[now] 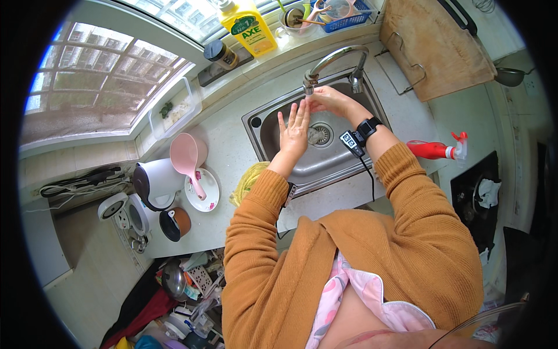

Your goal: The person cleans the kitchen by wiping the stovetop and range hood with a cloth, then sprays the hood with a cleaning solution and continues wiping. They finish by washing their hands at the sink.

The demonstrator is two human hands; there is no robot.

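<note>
Over a stainless steel sink, my left hand is held with its fingers extended and slightly apart. My right hand is just under the spout of a chrome faucet, close to the left fingertips. Whether the two hands touch is hard to tell. Both hands look wet, and neither shows an object in it. Below them in the basin lies the round drain strainer. A yellow cloth lies on the counter beside my left forearm.
Left on the counter stand a pink ladle, a floral plate, a white kettle and a brown mug. A yellow AXE detergent bottle is on the sill. Rightward are a wooden cutting board and a red spray bottle.
</note>
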